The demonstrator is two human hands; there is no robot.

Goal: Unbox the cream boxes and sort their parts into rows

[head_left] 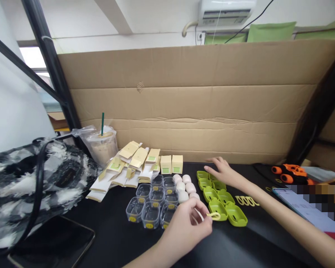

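My left hand (188,223) pinches a small pale yellow loop (213,215) between thumb and fingers, just above the nearest green trays (226,208). My right hand (223,172) lies open and flat at the far end of that green tray row, its fingers touching the trays near the cardboard wall. Several more yellow loops (247,201) lie on the black table to the right of the trays. White egg-shaped pieces (184,186) sit between the green trays and a cluster of clear plastic cups (153,203).
Flat and folded yellow-white cartons (134,163) lie behind the cups. An iced drink (103,147) in a bag, a black-and-white bag (30,186), a dark tablet (53,243), an orange toy car (289,173) and a phone (309,208) surround the work area. A cardboard wall (198,100) closes the back.
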